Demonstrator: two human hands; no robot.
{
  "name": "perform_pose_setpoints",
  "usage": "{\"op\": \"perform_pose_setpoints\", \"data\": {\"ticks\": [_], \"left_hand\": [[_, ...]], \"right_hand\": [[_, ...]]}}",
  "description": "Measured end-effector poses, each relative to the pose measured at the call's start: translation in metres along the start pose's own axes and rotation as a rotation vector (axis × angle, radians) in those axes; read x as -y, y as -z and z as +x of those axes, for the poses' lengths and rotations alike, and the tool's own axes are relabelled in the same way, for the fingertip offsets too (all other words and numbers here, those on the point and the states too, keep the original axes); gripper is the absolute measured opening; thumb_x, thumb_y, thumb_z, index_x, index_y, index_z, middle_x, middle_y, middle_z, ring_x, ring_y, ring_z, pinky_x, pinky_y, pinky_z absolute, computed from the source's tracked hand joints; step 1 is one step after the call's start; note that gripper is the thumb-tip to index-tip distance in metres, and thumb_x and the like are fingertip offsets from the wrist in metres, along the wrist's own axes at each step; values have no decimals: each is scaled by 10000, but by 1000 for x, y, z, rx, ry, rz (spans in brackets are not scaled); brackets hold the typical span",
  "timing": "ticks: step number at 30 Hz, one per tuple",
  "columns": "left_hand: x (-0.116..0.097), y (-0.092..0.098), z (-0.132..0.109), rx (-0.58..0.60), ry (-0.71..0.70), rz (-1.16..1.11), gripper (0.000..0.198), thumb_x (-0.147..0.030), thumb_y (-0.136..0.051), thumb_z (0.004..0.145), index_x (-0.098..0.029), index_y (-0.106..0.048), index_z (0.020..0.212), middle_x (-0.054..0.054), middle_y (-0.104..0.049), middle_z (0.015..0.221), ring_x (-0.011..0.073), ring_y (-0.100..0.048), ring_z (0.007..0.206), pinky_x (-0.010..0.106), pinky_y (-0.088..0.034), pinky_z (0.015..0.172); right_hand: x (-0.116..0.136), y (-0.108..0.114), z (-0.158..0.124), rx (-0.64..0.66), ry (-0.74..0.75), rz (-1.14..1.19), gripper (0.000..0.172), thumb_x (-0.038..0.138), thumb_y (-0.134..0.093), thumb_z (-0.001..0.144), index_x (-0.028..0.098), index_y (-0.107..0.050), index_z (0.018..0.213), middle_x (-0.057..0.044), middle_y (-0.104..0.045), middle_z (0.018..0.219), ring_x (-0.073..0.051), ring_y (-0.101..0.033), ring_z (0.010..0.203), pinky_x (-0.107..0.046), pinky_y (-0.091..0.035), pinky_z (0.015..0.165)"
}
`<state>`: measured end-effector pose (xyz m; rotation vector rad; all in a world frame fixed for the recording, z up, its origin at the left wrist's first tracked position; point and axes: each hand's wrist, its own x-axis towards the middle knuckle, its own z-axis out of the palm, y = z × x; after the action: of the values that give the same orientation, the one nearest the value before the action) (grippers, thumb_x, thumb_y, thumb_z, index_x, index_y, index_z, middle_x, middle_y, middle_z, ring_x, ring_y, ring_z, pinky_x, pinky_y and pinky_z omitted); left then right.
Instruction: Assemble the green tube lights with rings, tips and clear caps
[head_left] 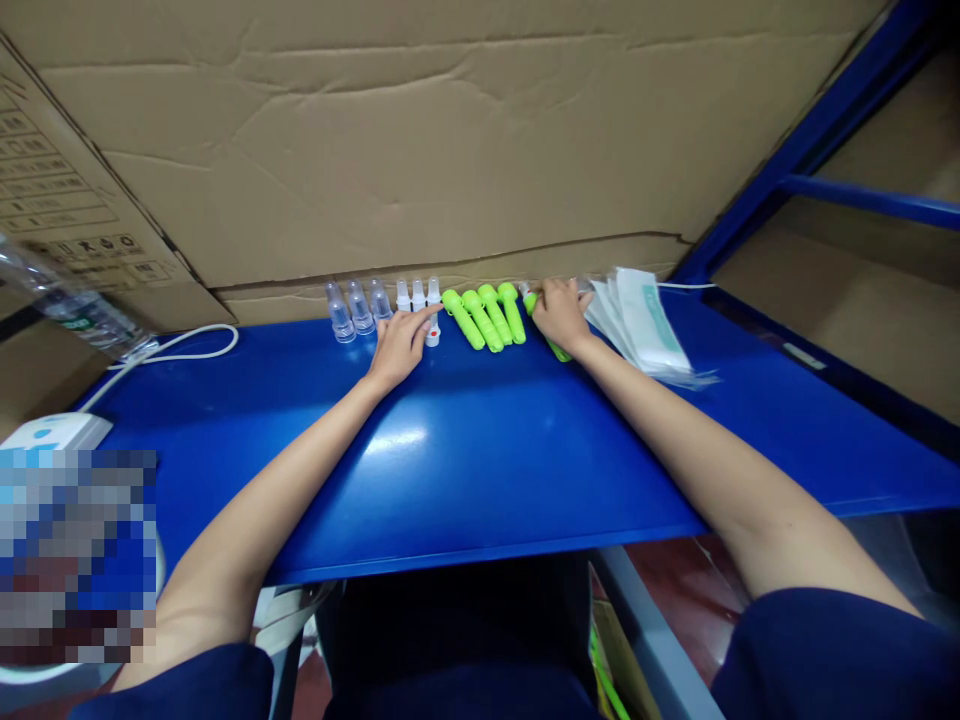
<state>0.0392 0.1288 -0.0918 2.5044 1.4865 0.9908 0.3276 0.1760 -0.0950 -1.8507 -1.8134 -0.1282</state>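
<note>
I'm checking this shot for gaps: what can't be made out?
Head view throughout:
Right hand: some fingertips, behind the hand.
Green tube: middle, under that hand.
White pieces: lower parts, partly behind the left hand.
Packets: print, too blurred to read.
Clear bottle: end, cut off by the left edge.

Moderate light is coming from above, leaving white glare on the blue table (525,480). Shade is dimming the area beneath, the bottle (79,318) is blurring slightly, wide-lens distortion is stretching the edges, and pixel blocks are masking the lower left.
</note>
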Motion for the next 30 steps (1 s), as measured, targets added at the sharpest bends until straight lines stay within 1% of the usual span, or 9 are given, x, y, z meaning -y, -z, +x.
{"op": "perform_pose_setpoints", "data": {"ticks": [6,14,22,30], "left_hand": [[0,0,0,6,11,7,425,-350,-303,1068,-299,-564,1401,60,-716,1157,242,-585,1118,412,-372,1007],[0,0,0,2,-3,-14,383,-303,-429,1026,-307,-568,1383,48,-713,1200,246,-584,1134,417,-368,1024],[0,-1,-1,9,0,1,411,-278,-464,998,-290,-549,1400,55,-694,1239,255,-571,1156,424,-367,1037],[1,-2,-1,4,-7,-9,418,-293,-472,998,-289,-541,1410,54,-692,1246,255,-572,1164,414,-372,1037]], "right_hand": [[1,-1,-1,8,2,-27,347,147,-311,919,114,-598,1112,-228,-591,1263,-400,-415,1217,-606,-308,969],[-2,-5,1,1,7,-19,348,182,-316,937,122,-598,1132,-232,-587,1273,-404,-416,1226,-611,-302,972],[-3,-7,2,-11,13,-3,333,224,-310,958,132,-589,1115,-240,-589,1253,-411,-422,1219,-616,-306,962],[1,-2,0,16,7,-16,344,174,-321,928,122,-589,1139,-235,-583,1284,-410,-418,1243,-608,-303,980]]}}
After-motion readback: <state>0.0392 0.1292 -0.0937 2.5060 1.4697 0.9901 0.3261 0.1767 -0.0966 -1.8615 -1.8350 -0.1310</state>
